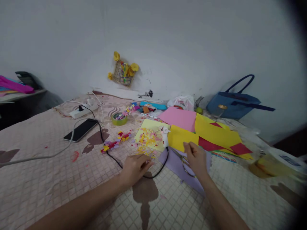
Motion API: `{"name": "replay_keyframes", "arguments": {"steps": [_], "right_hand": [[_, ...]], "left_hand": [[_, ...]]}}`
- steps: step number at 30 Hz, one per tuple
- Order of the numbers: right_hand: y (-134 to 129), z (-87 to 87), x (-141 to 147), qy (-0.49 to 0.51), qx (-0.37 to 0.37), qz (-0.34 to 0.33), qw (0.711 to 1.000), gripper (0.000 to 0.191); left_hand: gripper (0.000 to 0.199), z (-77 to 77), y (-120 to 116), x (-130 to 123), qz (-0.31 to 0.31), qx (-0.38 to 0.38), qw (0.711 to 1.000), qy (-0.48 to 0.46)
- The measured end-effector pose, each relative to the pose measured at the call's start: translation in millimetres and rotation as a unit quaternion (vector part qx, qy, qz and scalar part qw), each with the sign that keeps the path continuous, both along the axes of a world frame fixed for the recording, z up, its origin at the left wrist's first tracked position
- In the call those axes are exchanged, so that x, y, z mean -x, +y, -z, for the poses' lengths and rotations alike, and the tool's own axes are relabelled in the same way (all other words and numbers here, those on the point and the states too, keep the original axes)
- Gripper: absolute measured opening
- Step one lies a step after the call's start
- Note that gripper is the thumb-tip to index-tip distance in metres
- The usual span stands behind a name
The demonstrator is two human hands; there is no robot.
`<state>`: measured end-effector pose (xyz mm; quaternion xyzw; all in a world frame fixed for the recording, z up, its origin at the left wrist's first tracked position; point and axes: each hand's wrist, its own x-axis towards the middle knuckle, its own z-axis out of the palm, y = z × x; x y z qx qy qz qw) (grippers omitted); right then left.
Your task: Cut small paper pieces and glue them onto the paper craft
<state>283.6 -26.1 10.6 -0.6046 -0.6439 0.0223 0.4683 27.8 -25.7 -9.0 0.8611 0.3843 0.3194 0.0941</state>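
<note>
My left hand (136, 168) is over the tablecloth beside the black cord, its fingers curled together; anything held in them is too small to make out. My right hand (194, 157) is closed above the scissors (184, 161), which lie on purple paper (176, 169). Whether it grips anything is hidden. A white glue gun (165, 136) stands between the hands, farther back, with its cord running left. Yellow and pink paper scraps (148, 138) cover a pale yellow sheet (165, 125). Small flower-like paper pieces (115, 144) lie to the left.
At the left are a phone (81, 130) and a power strip (83, 110). Green tape (119, 119) sits farther back. Yellow paper (218, 134) and pink paper (179, 118) spread right, near a blue bag (233, 103) and a plastic tub (278, 163).
</note>
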Motion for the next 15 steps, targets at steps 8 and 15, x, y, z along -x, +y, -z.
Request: {"name": "replay_keyframes", "arguments": {"steps": [8, 15], "right_hand": [[6, 5.6, 7, -0.094, 0.042, -0.142, 0.984, 0.014], [6, 10.1, 6, -0.112, 0.061, -0.154, 0.98, 0.016]], "left_hand": [[0.022, 1.4, -7, -4, 0.078, -0.049, 0.996, -0.012], [0.017, 2.8, -11, -5, 0.125, -0.049, 0.991, -0.008]]}}
